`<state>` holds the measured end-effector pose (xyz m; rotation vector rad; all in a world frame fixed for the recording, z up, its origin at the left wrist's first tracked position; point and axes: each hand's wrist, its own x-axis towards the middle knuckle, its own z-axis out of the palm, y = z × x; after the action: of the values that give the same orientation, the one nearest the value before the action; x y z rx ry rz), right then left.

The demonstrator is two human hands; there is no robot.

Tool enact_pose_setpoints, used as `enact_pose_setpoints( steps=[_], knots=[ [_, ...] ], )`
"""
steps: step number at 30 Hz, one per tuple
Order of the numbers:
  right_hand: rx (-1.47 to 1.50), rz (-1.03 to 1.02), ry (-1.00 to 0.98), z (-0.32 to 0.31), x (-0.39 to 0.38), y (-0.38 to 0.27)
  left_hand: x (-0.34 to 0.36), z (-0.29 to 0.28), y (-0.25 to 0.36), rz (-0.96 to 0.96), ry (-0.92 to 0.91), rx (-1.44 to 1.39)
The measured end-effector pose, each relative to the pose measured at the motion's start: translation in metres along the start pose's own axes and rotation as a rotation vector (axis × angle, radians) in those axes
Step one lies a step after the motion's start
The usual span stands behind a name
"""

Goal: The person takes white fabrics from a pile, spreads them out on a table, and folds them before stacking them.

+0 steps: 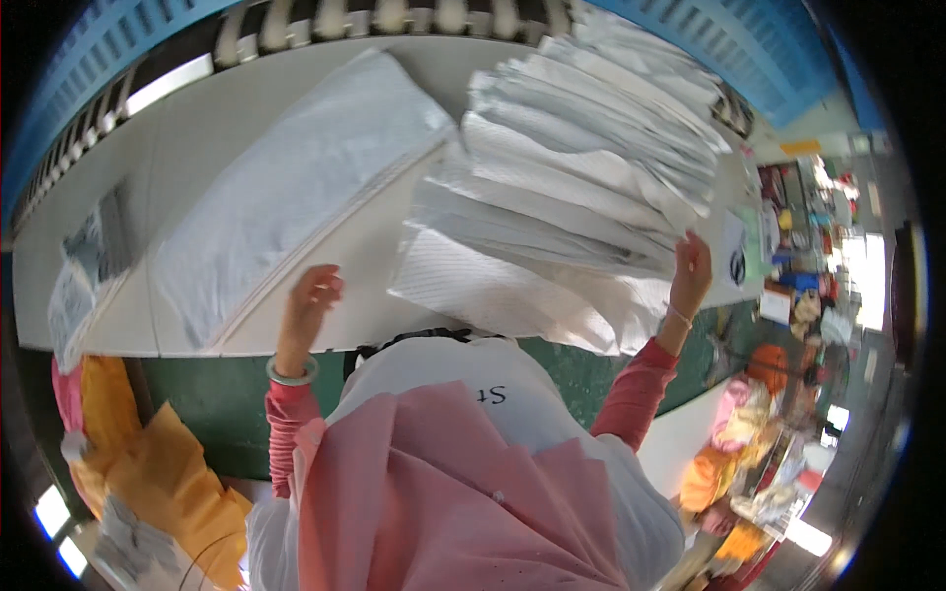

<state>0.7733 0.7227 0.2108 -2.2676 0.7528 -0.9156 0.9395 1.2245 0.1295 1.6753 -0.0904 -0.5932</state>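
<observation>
My left hand (313, 297) is held above the near edge of the white table. Its fingers are loosely bent and apart, with nothing in them. Beyond it lies a long, pale folded fabric piece (296, 182), slanting across the table. To the right, several white and pale grey fabric pieces (581, 148) overlap in a fanned pile. The nearest piece, a finely patterned white cloth (493, 286), spreads towards the table's front edge. My right hand (693, 268) is at the pile's right side, fingers curled closed beside the cloth edges; whether fabric is pinched in them is hidden.
A clear plastic packet (94, 271) lies at the table's left end. Blue slatted crates (729, 49) and a row of rollers (374, 18) run along the far side. Orange-yellow fabric (168, 463) hangs at lower left. Another person (714, 517) is at lower right.
</observation>
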Motion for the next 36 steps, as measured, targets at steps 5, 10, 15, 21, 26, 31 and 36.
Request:
enact_pose_setpoints(
  steps=[5,10,15,21,26,31,36],
  knots=[
    [0.246,0.770,0.321,-0.064,-0.131,0.105,0.006,0.066,0.005,-0.251,-0.213,0.059],
    [0.581,0.743,-0.108,-0.053,-0.235,0.156,0.008,0.083,0.013,-0.278,-0.332,0.068],
    [1.040,0.803,0.175,-0.044,-0.199,0.069,-0.016,0.071,0.059,-0.237,-0.212,-0.426],
    [1.636,0.528,-0.076,-0.079,-0.081,-0.007,-0.055,-0.025,0.081,0.382,0.154,-0.714],
    [1.512,0.862,-0.294,0.014,-0.004,-0.061,-0.082,-0.070,0.095,0.511,0.354,-0.561],
    [0.699,0.778,-0.676,0.067,-0.030,-0.073,-0.114,-0.088,-0.010,-0.123,0.532,-0.237],
    [0.234,-0.145,-0.549,0.100,-0.010,-0.096,-0.114,-0.120,-0.100,-0.209,0.363,0.434]
  ],
)
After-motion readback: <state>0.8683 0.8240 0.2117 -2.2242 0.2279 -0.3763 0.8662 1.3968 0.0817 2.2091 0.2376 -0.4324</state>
